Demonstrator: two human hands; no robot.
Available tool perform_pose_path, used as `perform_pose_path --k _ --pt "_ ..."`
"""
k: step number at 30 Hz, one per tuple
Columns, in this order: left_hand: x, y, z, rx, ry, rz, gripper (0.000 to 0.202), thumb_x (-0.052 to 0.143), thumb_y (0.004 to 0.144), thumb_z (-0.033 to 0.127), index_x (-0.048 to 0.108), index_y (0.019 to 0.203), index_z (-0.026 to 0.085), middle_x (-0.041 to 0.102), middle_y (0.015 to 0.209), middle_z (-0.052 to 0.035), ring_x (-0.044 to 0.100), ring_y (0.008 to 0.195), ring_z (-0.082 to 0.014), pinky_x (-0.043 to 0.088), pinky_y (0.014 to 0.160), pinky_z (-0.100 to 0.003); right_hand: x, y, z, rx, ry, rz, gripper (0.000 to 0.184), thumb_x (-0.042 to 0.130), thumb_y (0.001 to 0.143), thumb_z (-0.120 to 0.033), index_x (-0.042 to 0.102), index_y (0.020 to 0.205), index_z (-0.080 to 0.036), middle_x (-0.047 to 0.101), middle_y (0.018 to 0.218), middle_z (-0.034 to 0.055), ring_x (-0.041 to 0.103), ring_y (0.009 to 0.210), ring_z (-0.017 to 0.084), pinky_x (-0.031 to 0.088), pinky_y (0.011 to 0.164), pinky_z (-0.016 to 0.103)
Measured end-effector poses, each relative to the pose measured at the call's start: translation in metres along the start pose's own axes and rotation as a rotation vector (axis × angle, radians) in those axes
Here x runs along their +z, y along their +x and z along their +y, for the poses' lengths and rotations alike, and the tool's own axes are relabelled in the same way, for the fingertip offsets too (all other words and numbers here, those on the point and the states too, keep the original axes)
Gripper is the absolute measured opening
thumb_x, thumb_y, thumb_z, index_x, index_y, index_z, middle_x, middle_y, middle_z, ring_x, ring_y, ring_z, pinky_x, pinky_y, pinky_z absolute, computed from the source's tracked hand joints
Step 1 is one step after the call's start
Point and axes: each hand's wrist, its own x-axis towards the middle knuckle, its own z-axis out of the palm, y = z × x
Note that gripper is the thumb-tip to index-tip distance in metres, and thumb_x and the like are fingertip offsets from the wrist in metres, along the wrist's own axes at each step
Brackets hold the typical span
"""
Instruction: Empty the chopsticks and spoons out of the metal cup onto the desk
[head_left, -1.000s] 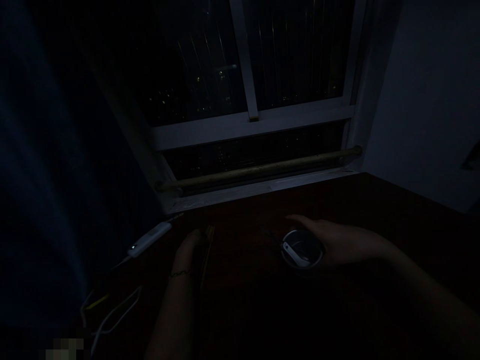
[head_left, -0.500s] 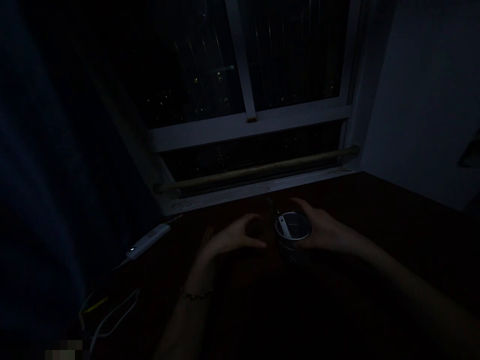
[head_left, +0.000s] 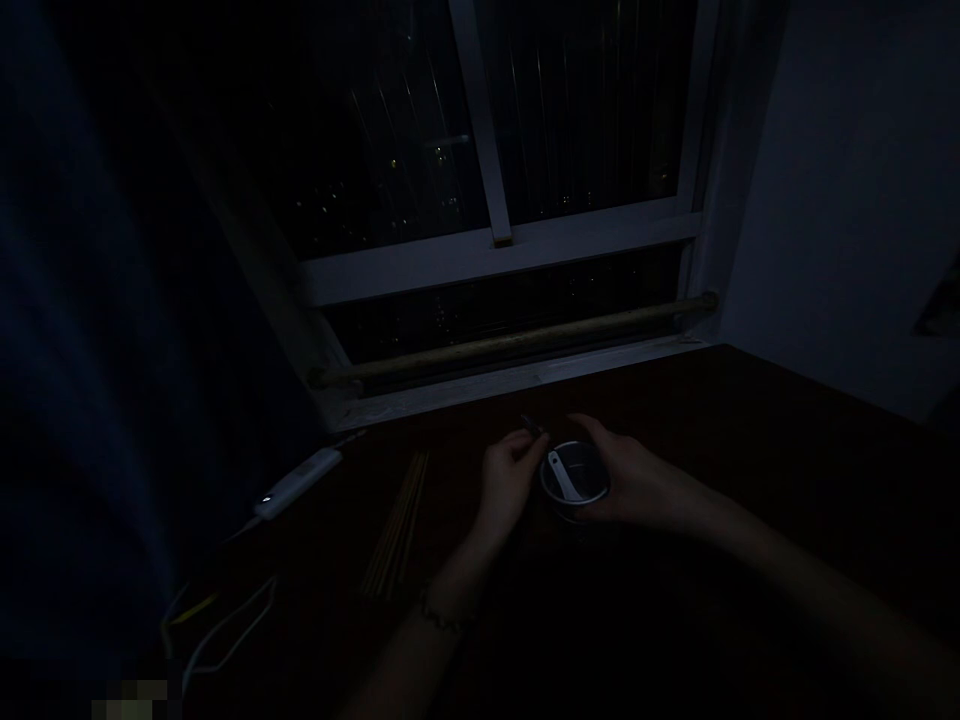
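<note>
Nearing cup [head_left: 576,503], left fingers [head_left: 532,459]; sticks [head_left: 397,528] now uncovered

1. We record a dark, knobbly-edged bracelet [head_left: 441,619] around the left wrist [head_left: 463,575]; its material we cannot determine.
2. We find the left hand [head_left: 508,482] and right hand [head_left: 631,478] bare.
3. We note bare forearms [head_left: 787,555].

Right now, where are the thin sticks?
In the head view, the thin sticks lie left of centre on the dark tabletop, between the long white device and the left hand.
</note>
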Motion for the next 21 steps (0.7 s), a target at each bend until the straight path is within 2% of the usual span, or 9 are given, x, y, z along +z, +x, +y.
perform_pose_path --k 6,10,14,17,21 --pt "0.000 -0.007 0.007 0.003 -0.060 0.048 0.025 0.056 0.079 0.034 0.070 0.079 0.013 0.065 0.107 -0.0088 0.058 0.103 -0.0199 0.043 0.088 -0.031 0.000 -0.002 -0.008 -0.008 0.034 -0.015 0.091 0.073 0.062 -0.029 0.025 0.137 -0.011 0.056 0.111 0.0131 0.058 0.092 0.020 0.047 0.073 0.026" --pt "0.000 -0.009 0.009 0.061 -0.013 0.081 0.024 0.055 0.080 0.034 0.070 0.079 0.015 0.065 0.107 -0.0076 0.056 0.107 -0.0192 0.040 0.094 -0.032 0.000 -0.003 -0.012 -0.014 0.050 -0.018 0.091 0.073 0.063 -0.029 0.025 0.138 -0.010 0.055 0.114 0.0141 0.058 0.094 0.020 0.047 0.075 0.027" --pt "-0.002 -0.009 0.011 0.113 0.066 0.065 0.026 0.053 0.082 0.034 0.070 0.078 0.015 0.065 0.105 -0.0076 0.056 0.106 -0.0188 0.040 0.093 -0.031 0.000 -0.003 -0.014 0.011 -0.008 -0.010 0.093 0.074 0.062 -0.031 0.026 0.138 -0.009 0.052 0.119 0.0144 0.055 0.101 0.021 0.046 0.081 0.028" --pt "-0.005 -0.010 0.015 0.159 0.169 0.051 0.030 0.049 0.084 0.035 0.067 0.073 0.014 0.066 0.097 -0.0074 0.059 0.097 -0.0178 0.043 0.085 -0.029 -0.001 -0.003 -0.012 0.021 -0.019 0.006 0.094 0.074 0.061 -0.033 0.025 0.138 -0.009 0.052 0.118 0.0134 0.055 0.101 0.020 0.046 0.082 0.028" --pt "-0.012 -0.016 0.027 0.240 0.460 0.043 0.039 0.040 0.089 0.038 0.058 0.064 0.014 0.062 0.073 -0.0048 0.058 0.072 -0.0143 0.040 0.066 -0.027 -0.001 -0.003 -0.011 0.037 -0.024 0.004 0.095 0.073 0.062 -0.034 0.023 0.139 -0.009 0.055 0.113 0.0125 0.056 0.096 0.020 0.047 0.077 0.028"
